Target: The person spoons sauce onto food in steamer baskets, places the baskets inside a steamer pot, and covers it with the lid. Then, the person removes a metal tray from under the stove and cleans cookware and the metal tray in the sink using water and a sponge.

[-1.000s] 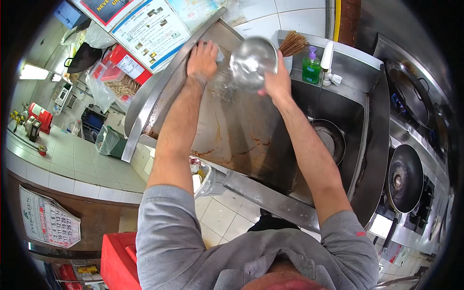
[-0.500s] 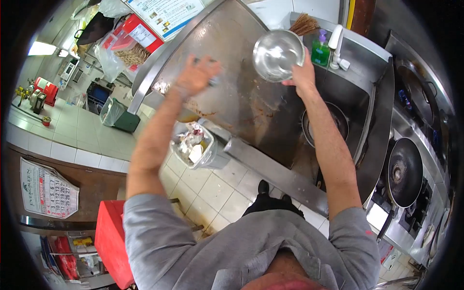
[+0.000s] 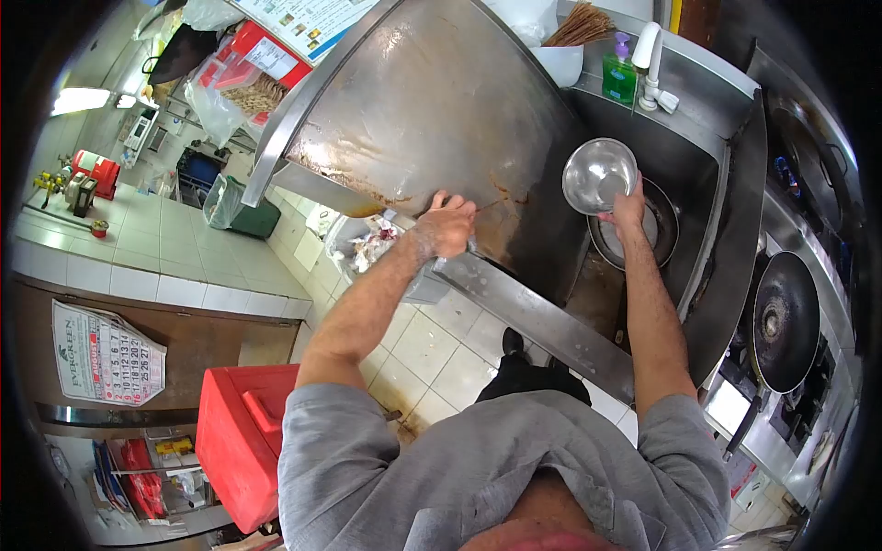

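Head view, held bowl (image 3: 595, 174), EVERGREEN calendar (image 3: 108, 356)

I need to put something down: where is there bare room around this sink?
The counter is bare, though stained, between its raised left rim, the left hand and the sink. The sink is tighter: the right hand holds a bowl over a pan. Soap, faucet and brush crowd the back.

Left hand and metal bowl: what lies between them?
In the head view, stained steel counter and then dark sink lie between the left hand and the metal bowl; no loose object shows there.
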The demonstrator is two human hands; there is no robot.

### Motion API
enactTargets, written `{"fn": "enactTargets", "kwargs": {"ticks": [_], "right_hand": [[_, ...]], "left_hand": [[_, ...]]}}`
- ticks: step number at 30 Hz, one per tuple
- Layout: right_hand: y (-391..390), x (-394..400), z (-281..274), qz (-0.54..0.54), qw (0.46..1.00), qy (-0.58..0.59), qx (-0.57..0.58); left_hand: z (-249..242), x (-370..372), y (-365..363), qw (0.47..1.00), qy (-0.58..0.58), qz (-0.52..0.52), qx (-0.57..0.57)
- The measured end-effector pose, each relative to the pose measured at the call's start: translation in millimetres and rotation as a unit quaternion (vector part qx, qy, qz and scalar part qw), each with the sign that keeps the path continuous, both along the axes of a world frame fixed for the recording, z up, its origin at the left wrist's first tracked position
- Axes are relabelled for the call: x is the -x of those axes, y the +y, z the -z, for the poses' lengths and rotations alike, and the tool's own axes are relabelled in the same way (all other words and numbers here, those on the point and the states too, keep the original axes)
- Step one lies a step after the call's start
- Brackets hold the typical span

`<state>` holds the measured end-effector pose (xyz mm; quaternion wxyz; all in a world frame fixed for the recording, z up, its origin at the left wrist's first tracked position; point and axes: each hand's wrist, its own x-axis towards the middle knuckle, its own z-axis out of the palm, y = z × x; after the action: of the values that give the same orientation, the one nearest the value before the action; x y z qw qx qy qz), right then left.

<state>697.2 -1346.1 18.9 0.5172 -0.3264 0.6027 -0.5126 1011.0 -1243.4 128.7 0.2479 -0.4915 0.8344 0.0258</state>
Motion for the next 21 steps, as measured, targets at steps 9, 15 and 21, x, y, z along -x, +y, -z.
{"fn": "enactTargets", "kwargs": {"ticks": [9,15,21], "right_hand": [[21.5,-91.2,-127.8,-0.144,0.975,0.038,0.167],[0.6,-72.0,-115.5,-0.091,0.986,0.01,0.138],[31.1,-52.3,-53.6,-0.042,0.981,0.129,0.14]], "left_hand": [[-184.0,-95.7,-0.4,0.988,-0.062,-0.058,0.128],[-38.1,-45.1,2.8,0.93,-0.101,-0.01,0.353],[186.9,94.5,-33.4,0.975,-0.038,0.058,0.21]]}}
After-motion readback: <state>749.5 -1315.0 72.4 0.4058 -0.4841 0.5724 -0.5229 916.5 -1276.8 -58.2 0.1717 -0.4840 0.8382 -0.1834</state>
